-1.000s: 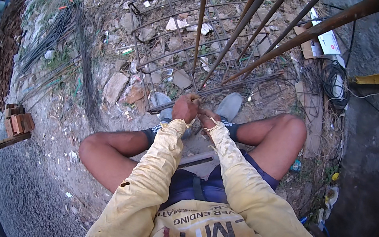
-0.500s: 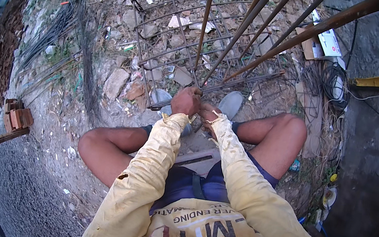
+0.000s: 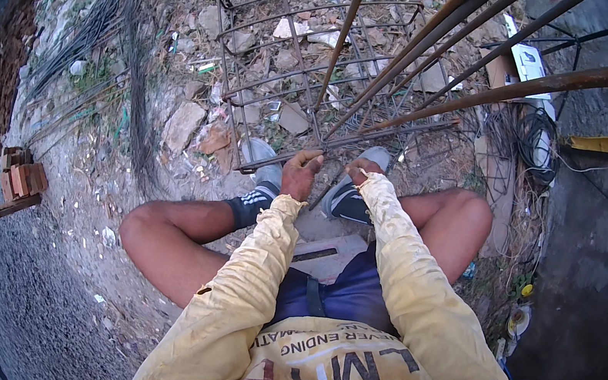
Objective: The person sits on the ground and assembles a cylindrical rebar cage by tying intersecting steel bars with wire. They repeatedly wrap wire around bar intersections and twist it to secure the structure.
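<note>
Curling left hand (image 3: 299,175) and right hand (image 3: 363,170) near the thin brown steel bar (image 3: 275,160), maybe for control, I cannot tell whether I am pinching.

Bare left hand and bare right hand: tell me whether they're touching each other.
Apart. The head view shows the bare left hand and the bare right hand side by side, with a visible gap between them.

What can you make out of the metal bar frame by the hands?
The metal bar frame looks like a dark, rusty-brown open grid with bent corners. It lies over rubble, its near edge by the person's shoes and slanting up to the right. The left hand is at that edge; whether it touches is unclear.
</note>
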Action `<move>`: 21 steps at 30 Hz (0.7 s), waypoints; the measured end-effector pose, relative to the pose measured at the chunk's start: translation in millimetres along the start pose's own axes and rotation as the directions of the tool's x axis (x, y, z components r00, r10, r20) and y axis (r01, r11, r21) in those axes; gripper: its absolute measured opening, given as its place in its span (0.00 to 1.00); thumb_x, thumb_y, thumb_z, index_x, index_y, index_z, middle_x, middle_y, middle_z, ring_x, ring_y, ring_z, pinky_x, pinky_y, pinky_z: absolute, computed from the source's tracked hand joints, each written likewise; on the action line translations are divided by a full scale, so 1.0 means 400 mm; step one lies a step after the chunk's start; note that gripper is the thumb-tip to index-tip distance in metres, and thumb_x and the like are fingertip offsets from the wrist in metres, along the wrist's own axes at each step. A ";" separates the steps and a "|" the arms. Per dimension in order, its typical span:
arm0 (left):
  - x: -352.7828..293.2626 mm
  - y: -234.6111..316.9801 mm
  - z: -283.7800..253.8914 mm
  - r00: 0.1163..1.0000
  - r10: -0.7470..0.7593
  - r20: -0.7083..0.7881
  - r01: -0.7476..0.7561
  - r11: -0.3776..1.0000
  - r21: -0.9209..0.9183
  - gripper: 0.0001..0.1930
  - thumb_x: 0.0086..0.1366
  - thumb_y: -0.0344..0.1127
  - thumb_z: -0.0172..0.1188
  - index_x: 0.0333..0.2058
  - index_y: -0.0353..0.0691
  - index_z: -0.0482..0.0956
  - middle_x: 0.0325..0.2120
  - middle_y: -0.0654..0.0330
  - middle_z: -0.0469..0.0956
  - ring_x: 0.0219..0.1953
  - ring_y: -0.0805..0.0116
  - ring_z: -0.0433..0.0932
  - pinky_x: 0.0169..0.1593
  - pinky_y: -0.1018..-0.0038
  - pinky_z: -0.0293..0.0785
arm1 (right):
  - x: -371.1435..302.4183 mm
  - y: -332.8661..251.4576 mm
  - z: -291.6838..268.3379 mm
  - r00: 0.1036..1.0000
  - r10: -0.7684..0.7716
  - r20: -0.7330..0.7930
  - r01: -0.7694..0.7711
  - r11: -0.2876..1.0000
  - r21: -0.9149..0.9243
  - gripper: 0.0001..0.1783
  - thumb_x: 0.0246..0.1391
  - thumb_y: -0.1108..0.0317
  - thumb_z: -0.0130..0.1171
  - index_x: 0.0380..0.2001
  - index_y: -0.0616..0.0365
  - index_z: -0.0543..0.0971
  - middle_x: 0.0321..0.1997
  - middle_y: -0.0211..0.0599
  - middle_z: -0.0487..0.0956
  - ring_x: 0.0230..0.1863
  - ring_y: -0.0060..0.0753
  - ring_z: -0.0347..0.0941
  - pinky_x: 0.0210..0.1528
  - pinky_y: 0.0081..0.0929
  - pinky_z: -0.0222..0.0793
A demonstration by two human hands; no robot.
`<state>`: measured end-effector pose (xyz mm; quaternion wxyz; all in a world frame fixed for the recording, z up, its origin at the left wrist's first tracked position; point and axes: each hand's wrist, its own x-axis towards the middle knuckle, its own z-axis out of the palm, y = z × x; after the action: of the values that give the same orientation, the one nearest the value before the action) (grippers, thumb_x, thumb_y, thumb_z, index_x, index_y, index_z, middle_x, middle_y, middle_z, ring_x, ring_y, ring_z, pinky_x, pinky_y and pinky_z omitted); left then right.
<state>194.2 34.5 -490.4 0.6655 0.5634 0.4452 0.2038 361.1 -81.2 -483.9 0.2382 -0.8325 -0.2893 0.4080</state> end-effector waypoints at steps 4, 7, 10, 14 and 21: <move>0.001 -0.015 -0.004 0.968 -0.251 0.023 0.252 0.961 -0.116 0.15 0.62 0.42 0.64 0.40 0.37 0.81 0.26 0.67 0.77 0.21 0.81 0.69 0.26 0.81 0.65 | 0.053 -0.024 0.030 0.984 0.177 -0.013 -0.177 0.983 -0.056 0.23 0.50 0.46 0.60 0.39 0.52 0.83 0.44 0.45 0.81 0.48 0.47 0.77 0.53 0.38 0.70; -0.007 -0.017 -0.001 0.925 -0.380 0.005 0.375 0.911 -0.172 0.15 0.61 0.44 0.66 0.38 0.38 0.80 0.22 0.69 0.72 0.16 0.82 0.62 0.20 0.81 0.57 | 0.104 -0.018 0.052 0.976 0.214 0.034 -0.213 0.976 -0.035 0.26 0.50 0.43 0.61 0.42 0.52 0.82 0.46 0.47 0.81 0.50 0.48 0.76 0.54 0.38 0.69; 0.001 -0.019 -0.004 0.920 -0.391 -0.003 0.383 0.903 -0.192 0.18 0.59 0.44 0.67 0.42 0.38 0.79 0.21 0.69 0.72 0.15 0.81 0.63 0.19 0.81 0.58 | 0.175 0.044 0.108 0.995 0.045 -0.093 -0.038 0.997 0.070 0.28 0.48 0.42 0.63 0.44 0.52 0.82 0.45 0.48 0.81 0.50 0.50 0.76 0.55 0.39 0.68; 0.020 -0.028 -0.028 0.925 -0.377 0.048 0.379 0.910 -0.169 0.28 0.57 0.44 0.69 0.53 0.38 0.71 0.24 0.68 0.73 0.18 0.81 0.64 0.21 0.81 0.59 | 0.275 0.049 0.157 0.984 -0.114 -0.134 0.115 0.993 0.001 0.26 0.50 0.44 0.64 0.40 0.55 0.82 0.41 0.46 0.82 0.45 0.46 0.77 0.51 0.40 0.70; 0.053 0.002 -0.070 0.959 -0.212 0.188 0.234 0.966 -0.106 0.46 0.55 0.49 0.69 0.66 0.36 0.55 0.53 0.47 0.69 0.51 0.61 0.70 0.52 0.68 0.65 | 0.289 0.020 0.173 0.944 -0.042 0.327 -0.237 0.604 0.761 0.27 0.51 0.52 0.67 0.48 0.61 0.78 0.43 0.37 0.80 0.47 0.30 0.76 0.49 0.29 0.72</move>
<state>182.3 67.0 -496.3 0.7553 0.4816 0.4318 0.1052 364.8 2.3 -589.8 0.5093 -0.5803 -0.0667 0.6320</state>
